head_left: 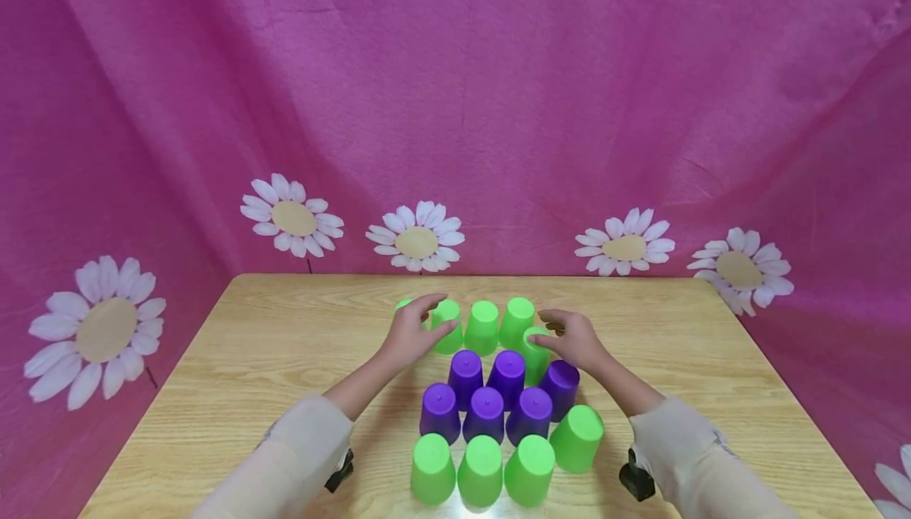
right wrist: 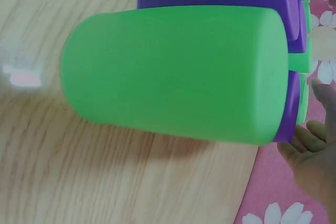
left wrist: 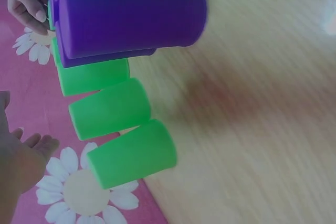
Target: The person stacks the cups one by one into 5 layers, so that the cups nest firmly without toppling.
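Upside-down plastic cups stand in rows on the wooden table. My left hand point(head_left: 415, 332) is at the left end of the back row, thumb and fingers spread apart beside a green cup point(head_left: 447, 329); it partly hides another green cup behind it. My right hand point(head_left: 575, 340) is at the right, its thumb overlapping the top of a green cup point(head_left: 536, 359) in the head view, fingers loosely bent. Between the hands are two more green cups, one being the back-row middle cup point(head_left: 481, 331). In the left wrist view, the left hand point(left wrist: 23, 158) shows relaxed fingers.
Nearer me stand several purple cups point(head_left: 487, 416) in two rows. In front of them is a row of green cups point(head_left: 480, 473), with a green cup point(head_left: 577, 441) at its right end. A pink cloth point(head_left: 455, 123) with daisies hangs behind the wooden table point(head_left: 285, 337).
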Tool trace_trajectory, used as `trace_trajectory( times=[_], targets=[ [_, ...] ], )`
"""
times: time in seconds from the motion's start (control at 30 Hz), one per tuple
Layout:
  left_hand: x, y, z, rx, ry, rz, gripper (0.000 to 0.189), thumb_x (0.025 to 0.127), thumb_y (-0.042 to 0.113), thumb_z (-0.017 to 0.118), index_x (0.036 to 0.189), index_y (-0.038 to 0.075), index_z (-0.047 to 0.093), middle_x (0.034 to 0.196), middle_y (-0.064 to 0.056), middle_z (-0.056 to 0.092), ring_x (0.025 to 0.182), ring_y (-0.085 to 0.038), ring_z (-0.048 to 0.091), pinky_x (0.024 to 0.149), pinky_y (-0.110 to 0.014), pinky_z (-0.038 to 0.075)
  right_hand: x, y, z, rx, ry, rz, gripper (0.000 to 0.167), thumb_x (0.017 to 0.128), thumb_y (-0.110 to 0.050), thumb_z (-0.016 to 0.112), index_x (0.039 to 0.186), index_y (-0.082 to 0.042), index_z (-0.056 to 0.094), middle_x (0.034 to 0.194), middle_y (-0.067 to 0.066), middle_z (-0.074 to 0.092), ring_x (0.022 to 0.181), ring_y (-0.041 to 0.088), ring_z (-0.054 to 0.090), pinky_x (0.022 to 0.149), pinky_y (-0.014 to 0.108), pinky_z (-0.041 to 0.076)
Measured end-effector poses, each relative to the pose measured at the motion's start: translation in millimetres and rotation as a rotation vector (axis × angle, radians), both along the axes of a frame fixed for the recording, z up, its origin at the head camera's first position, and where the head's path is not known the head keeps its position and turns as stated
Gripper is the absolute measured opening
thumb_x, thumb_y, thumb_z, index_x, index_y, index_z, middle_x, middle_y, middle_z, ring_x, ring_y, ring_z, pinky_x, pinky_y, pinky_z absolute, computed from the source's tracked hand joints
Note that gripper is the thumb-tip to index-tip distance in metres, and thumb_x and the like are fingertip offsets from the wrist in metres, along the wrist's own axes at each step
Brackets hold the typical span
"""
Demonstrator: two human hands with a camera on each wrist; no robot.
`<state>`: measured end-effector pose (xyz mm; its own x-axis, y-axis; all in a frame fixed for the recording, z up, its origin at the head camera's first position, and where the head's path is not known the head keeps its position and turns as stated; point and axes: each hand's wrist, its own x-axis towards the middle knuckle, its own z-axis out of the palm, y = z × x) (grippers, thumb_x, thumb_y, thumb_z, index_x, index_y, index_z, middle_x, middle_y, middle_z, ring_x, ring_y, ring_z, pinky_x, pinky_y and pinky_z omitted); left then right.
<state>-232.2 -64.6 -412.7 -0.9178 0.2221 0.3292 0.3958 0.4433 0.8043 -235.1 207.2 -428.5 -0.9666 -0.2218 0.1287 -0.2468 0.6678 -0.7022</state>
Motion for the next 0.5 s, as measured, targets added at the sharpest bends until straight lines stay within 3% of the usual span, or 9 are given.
trace_trajectory(
  times=[0.17,0.5],
  targets=[
    [8.8,-7.9,-5.8,0.010,-0.059,-0.007,0.044,0.082,0.012,0.069,0.120,-0.006,0.056,0.120,-0.023,0.060,0.114,-0.038,0.055,0.096,-0.047,0.048,3.8,6,-2.6,-0.007,-0.007,0.033,0.051,0.081,-0.014,0.069,0.119,0.016,0.053,0.119,0.031,0.057,0.106,0.044,0.058,0.091,0.049,0.050],
    [27.3,-16.7,-10.4,0.023,-0.133,-0.029,0.045,0.082,0.013,0.069,0.123,-0.003,0.056,0.125,-0.020,0.058,0.117,-0.036,0.053,0.098,-0.046,0.047,5.8,12,-12.2,0.017,0.013,0.047,0.049,0.076,-0.017,0.075,0.114,0.011,0.059,0.105,0.025,0.066,0.093,0.034,0.064,0.078,0.041,0.055]
  ],
)
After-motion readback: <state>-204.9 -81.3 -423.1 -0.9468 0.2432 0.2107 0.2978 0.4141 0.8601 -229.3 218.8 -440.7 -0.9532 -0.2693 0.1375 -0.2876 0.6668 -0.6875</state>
